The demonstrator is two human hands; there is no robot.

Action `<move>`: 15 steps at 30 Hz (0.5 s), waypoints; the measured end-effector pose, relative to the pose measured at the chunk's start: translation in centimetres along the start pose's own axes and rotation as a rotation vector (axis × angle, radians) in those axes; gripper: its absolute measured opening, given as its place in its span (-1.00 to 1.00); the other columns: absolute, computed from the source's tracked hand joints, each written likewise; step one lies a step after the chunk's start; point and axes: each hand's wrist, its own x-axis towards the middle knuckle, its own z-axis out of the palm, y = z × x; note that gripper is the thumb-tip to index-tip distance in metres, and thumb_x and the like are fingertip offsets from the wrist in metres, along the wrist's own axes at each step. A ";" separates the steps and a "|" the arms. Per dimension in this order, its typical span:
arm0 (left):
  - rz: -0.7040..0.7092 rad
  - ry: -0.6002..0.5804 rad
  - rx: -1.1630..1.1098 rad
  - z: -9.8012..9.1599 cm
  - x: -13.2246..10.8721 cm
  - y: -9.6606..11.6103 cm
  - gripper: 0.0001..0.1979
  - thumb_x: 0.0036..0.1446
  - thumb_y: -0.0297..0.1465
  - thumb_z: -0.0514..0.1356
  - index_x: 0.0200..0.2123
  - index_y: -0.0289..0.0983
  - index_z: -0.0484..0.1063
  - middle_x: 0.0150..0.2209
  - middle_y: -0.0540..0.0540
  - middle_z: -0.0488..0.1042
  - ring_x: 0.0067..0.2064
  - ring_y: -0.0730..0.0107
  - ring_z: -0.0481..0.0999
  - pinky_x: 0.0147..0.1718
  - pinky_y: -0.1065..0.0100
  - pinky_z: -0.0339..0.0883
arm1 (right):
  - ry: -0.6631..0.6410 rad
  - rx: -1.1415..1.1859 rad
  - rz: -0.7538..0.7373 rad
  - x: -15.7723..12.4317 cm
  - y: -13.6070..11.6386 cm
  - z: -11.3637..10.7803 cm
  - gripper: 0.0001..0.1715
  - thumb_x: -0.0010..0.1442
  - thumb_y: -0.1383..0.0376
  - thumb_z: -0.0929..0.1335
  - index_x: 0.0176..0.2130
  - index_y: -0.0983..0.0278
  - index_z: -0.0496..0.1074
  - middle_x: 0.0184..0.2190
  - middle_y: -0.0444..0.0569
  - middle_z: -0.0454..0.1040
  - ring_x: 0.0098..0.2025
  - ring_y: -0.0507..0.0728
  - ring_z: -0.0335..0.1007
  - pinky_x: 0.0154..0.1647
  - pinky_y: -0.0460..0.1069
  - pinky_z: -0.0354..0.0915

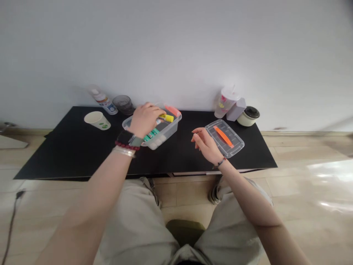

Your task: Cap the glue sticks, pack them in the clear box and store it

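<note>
I have the clear plastic tub (165, 132) sitting on the black counter (68, 151), left of centre, packed with markers: a yellow highlighter (167, 117) at the near end of my view, an orange-pink highlighter (172, 110) on top, and green-capped pens (151, 135) along the front wall. My left hand (146, 119) is curled over the tub with its fingers against the yellow highlighter, but I can't tell whether it's really gripping it. My right hand (205, 145) is relaxed and empty, just beside a clear lid (224, 138) with an orange strip. Along the wall are a paper cup (97, 120), a spray bottle (102, 101), a dark glass (123, 105), a lidded tumbler (226, 103), and a cream pot (248, 116).
</note>
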 end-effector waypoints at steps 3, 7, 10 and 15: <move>-0.027 -0.209 -0.007 1.8 2.2 -2.1 -0.72 0.24 -0.43 0.09 -0.13 -0.16 0.60 -0.10 -0.23 0.54 0.10 -0.04 0.35 0.07 0.04 0.16 | -0.018 -0.004 -0.001 0.0 -0.2 -0.3 -0.66 0.36 0.02 0.22 -0.06 0.21 0.27 -0.31 -0.12 0.44 -0.43 -0.01 0.34 -0.38 -0.07 0.30; -0.022 -0.380 0.118 4.5 3.4 -2.6 -0.73 0.18 -0.43 0.12 -0.20 -0.21 0.64 -0.15 -0.28 0.55 0.05 0.03 0.38 0.05 0.12 0.12 | -0.054 -0.029 -0.015 -0.1 -0.6 -0.5 -0.68 0.37 0.04 0.21 -0.06 0.21 0.28 -0.31 -0.11 0.44 -0.43 -0.01 0.34 -0.37 -0.07 0.30; 0.005 -0.449 0.137 5.4 3.8 -2.4 -0.81 0.13 -0.39 0.21 -0.27 -0.22 0.64 -0.19 -0.25 0.57 0.04 0.08 0.39 0.05 0.18 0.07 | -0.089 -0.037 -0.009 -0.2 -1.0 -0.6 -0.70 0.38 0.06 0.21 -0.07 0.22 0.29 -0.31 -0.11 0.43 -0.42 -0.02 0.34 -0.35 -0.07 0.30; 0.012 -0.494 0.164 6.5 4.5 -2.8 -0.81 0.11 -0.39 0.20 -0.27 -0.21 0.63 -0.18 -0.24 0.59 0.02 0.15 0.39 0.08 0.20 0.02 | -0.176 -0.045 0.022 -0.2 -1.3 -0.8 -0.71 0.37 0.08 0.23 -0.08 0.23 0.31 -0.31 -0.11 0.42 -0.41 -0.02 0.34 -0.35 -0.07 0.31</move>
